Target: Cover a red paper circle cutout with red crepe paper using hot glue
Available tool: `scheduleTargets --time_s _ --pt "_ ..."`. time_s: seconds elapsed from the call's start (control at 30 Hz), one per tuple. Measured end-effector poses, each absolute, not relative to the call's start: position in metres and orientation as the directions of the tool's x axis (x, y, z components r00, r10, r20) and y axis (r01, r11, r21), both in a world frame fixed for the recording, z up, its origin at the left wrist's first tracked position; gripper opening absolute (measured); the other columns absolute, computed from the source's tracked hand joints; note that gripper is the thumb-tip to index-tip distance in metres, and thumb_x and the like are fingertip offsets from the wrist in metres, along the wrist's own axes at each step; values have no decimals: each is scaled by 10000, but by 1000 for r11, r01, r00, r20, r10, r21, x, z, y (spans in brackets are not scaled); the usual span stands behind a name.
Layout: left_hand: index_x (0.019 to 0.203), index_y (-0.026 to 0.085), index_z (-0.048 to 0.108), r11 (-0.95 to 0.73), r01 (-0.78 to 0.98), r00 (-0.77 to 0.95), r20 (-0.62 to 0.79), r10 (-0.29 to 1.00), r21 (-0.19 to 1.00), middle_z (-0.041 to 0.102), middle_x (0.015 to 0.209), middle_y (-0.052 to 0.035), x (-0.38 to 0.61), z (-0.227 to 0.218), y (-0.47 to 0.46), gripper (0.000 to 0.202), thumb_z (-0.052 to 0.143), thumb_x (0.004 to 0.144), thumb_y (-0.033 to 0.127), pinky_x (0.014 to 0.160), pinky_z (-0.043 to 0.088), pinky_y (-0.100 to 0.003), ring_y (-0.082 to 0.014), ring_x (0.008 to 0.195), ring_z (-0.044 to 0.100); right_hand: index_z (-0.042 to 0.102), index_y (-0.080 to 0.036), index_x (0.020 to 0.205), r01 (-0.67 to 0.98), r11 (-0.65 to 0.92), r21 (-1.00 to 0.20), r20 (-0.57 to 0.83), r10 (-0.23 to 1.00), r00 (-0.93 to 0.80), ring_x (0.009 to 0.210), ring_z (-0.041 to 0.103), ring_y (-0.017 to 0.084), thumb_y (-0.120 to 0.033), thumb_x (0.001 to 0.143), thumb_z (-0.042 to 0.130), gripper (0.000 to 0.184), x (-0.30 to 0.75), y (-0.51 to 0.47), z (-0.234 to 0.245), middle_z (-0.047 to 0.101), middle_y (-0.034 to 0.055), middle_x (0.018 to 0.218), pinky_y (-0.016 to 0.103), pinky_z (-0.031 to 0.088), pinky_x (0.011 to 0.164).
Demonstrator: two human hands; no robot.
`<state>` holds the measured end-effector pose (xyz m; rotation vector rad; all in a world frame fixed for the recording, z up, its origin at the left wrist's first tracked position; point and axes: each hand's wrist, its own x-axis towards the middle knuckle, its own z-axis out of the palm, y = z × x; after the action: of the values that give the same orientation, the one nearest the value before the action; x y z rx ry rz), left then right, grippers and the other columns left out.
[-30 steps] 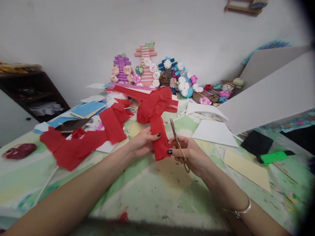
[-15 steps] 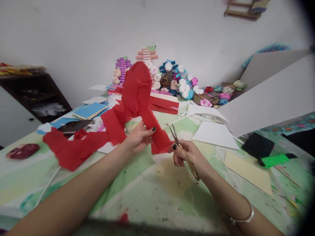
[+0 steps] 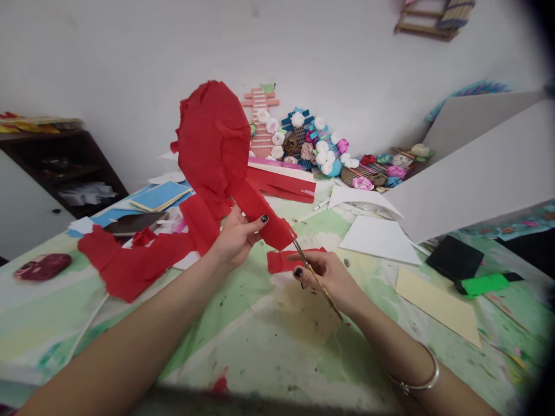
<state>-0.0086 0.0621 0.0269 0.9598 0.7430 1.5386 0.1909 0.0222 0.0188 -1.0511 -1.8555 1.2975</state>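
My left hand (image 3: 237, 238) is pinched on a folded strip of red crepe paper (image 3: 265, 216), thumb on top. A large rounded red crepe-paper piece (image 3: 212, 136) rises behind this hand, and the strip seems joined to it. My right hand (image 3: 332, 280) grips a pair of scissors (image 3: 309, 264) with gold-coloured handles. The blade tips touch the strip's right-hand end. Under the right fingers, a short red paper piece (image 3: 280, 261) appears to lie on the table. More red crepe paper (image 3: 134, 263) trails over the table on the left.
Behind the red paper stand craft pieces (image 3: 321, 141) with paper flowers. White boards (image 3: 377, 238) lie at right, near a black item (image 3: 455, 256) and a green item (image 3: 483, 283). A dark phone-like object (image 3: 134, 224) and blue paper (image 3: 160, 196) are on the left.
The rounded red piece has swung left and up, showing its broad side. The scissors have moved left, from beside the strip to its end. The short red piece shows more fully.
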Motion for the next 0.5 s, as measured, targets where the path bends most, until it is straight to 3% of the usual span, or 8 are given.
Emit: scheduleTargets --time_s 0.13,0.5 --pt "923 180 550 -151 -466 -33 154 988 872 652 840 9 -7 28 61 390 797 622 155 701 539 -305 -156 787 646 730 -160 1028 295 215 -931 71 899 -432 516 367 83 -491 759 679 430 191 25 15 449 -35 566 209 266 463" --pt "955 178 537 -104 -466 33 134 990 879 671 864 -20 -4 26 57 409 787 633 136 745 538 -340 -175 800 653 731 -122 1025 204 108 -973 22 923 -385 465 426 81 -474 691 741 485 189 23 15 497 -33 507 202 349 456"
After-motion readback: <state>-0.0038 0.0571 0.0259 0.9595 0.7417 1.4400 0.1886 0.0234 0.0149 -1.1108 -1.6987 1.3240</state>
